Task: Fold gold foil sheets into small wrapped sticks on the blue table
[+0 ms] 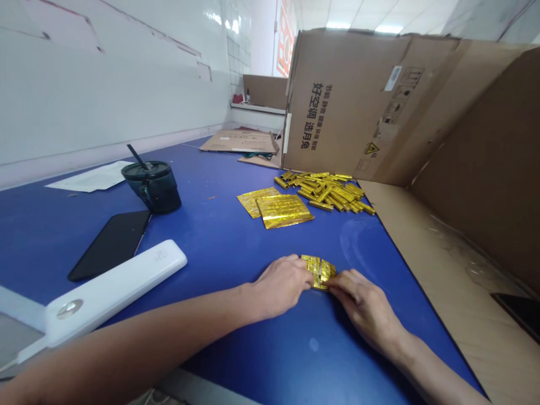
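Observation:
Between my two hands, low over the blue table, is a small piece of folded gold foil paper [312, 263] with a visible split or crease down its middle. My left hand [282, 284] grips its left side, the fingertips partly hidden behind the hand. At the right side, my right hand [363, 298] pinches the lower corner between thumb and fingers. Just beyond lie flat gold foil sheets [283, 210], overlapping each other. Behind them to the right is a heap of narrow folded gold foil strips [333, 191].
A large cardboard box [350, 107] stands open along the right edge of the blue table [223, 247]. On the left are a dark cup with a straw [158, 188], a black phone [112, 244], a white elongated device [118, 284] and white paper [93, 177]. Flat cardboard [238, 140] lies at the back.

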### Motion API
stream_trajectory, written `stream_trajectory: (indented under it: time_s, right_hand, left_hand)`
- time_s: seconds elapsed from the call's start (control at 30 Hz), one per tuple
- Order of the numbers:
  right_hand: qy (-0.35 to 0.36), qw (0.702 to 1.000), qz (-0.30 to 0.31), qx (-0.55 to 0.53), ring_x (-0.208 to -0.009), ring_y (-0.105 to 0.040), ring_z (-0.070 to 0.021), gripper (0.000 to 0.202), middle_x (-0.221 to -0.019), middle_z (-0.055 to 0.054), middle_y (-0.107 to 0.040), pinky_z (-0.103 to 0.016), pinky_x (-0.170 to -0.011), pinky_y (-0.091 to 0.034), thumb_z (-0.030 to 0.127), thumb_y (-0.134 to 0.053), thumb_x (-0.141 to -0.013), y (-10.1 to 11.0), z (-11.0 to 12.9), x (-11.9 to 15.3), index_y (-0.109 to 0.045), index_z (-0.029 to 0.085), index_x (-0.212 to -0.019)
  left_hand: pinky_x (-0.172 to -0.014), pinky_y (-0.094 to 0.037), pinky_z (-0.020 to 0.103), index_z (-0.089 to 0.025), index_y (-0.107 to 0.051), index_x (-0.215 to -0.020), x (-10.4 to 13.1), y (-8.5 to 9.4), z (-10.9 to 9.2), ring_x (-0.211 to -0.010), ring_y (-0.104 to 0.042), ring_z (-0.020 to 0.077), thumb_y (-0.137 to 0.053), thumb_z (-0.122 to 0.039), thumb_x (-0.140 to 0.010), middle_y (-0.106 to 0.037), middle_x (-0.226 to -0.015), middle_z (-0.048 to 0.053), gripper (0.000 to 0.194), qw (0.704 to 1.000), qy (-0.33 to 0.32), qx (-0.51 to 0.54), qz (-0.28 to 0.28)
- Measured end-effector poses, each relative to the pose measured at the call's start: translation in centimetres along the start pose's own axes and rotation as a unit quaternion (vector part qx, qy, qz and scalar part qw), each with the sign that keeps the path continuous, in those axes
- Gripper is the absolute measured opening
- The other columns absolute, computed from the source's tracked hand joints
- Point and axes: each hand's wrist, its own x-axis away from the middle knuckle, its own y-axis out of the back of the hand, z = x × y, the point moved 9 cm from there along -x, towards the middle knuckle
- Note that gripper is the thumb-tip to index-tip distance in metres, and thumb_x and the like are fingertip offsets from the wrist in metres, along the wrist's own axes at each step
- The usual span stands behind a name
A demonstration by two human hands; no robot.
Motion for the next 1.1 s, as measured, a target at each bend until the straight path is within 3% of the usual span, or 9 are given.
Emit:
stream_trajectory:
  time_s: [0.2,0.33,0.7,0.97,1.1]
  right_hand:
    - [-0.05,0.999,-0.005,0.012,-0.065,-0.054,-0.0161,0.015,-0.07,-0.002,-0.058,-0.027,-0.058,-0.042,0.021,-0.04,-0.082,-0.1,-1.2,-0.2,-0.053,0.021,-0.075]
    - [-0.061,0.998,0.003,0.032,-0.064,-0.054,-0.0161,0.015,-0.069,-0.002,-0.058,-0.027,-0.057,-0.042,0.019,-0.04,-0.081,-0.2,-1.3,-0.4,-0.053,0.021,-0.074]
    - [-0.076,0.994,-0.003,0.08,-0.06,-0.056,-0.0147,0.014,-0.068,-0.001,-0.059,-0.025,-0.053,-0.041,0.02,-0.04,-0.08,0.0,-1.1,-0.5,-0.052,0.021,-0.073]
    - [-0.049,0.992,0.014,0.115,-0.059,-0.053,-0.0143,0.017,-0.066,-0.002,-0.056,-0.025,-0.053,-0.04,0.021,-0.04,-0.081,-0.1,-0.5,-0.4,-0.051,0.021,-0.068]
    - [-0.01,0.983,0.028,0.184,-0.06,-0.05,-0.0149,0.023,-0.066,-0.003,-0.054,-0.026,-0.055,-0.038,0.022,-0.038,-0.082,-0.1,0.5,-0.2,-0.053,0.019,-0.065]
  left_hand:
    - [-0.069,-0.041,0.027,-0.019,-0.058,-0.08,-0.1,-0.2,1.6,-0.076,-0.053,0.0158,-0.044,-0.017,-0.08,-0.059,-0.078,0.001,0.014,0.996,0.081,0.039,-0.004]
    - [-0.067,-0.041,0.03,-0.018,-0.054,-0.081,-0.2,-0.3,2.0,-0.075,-0.054,0.0182,-0.042,-0.018,-0.079,-0.059,-0.078,0.002,0.012,0.993,0.122,0.008,0.001]
    - [-0.065,-0.041,0.032,-0.016,-0.05,-0.085,-0.3,-0.2,1.9,-0.075,-0.054,0.0201,-0.038,-0.022,-0.082,-0.058,-0.079,0.006,0.014,0.991,0.127,-0.05,0.014]
    - [-0.064,-0.041,0.03,-0.017,-0.05,-0.085,-0.2,-0.2,1.8,-0.073,-0.053,0.0188,-0.043,-0.023,-0.081,-0.058,-0.078,0.004,0.011,0.991,0.125,-0.048,0.01]
    - [-0.064,-0.04,0.031,-0.017,-0.05,-0.086,-0.2,-0.2,1.8,-0.074,-0.052,0.019,-0.043,-0.021,-0.08,-0.057,-0.079,0.003,0.011,0.991,0.123,-0.053,0.005]
